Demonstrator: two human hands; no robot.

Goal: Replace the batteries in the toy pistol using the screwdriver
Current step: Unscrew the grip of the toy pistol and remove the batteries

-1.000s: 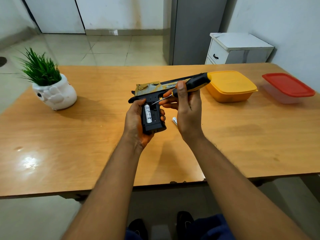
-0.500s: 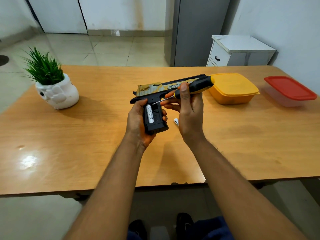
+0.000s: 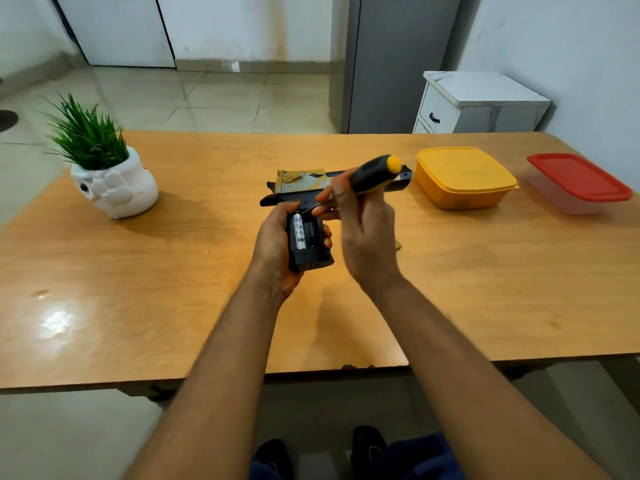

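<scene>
- Head view, now: left hand (image 3: 277, 244) grips the black pistol (image 3: 308, 237) by its handle, above the wooden surface (image 3: 173, 271), barrel pointing right. The handle's battery bay faces up, uncovered, with one silver battery (image 3: 299, 232) in its left slot; the slot beside it looks empty.
- Right hand (image 3: 363, 230) grasps the screwdriver (image 3: 372, 174), black handle with a yellow cap, fingers wrapped round it. The thin metal tip reaches down-left to the battery's upper end.
- Change over the last second: the screwdriver handle has swung up to a steeper angle and the right hand has rolled over, now covering the small loose cell seen on the surface before. The tip has stayed at the bay.
- Meaning, as a judgement: the person is likely prying the remaining old battery out, so removal is about half done.
- Also on the surface: potted plant (image 3: 104, 174) far left, yellow box (image 3: 464, 178) and red-lidded box (image 3: 581, 183) right.
</scene>
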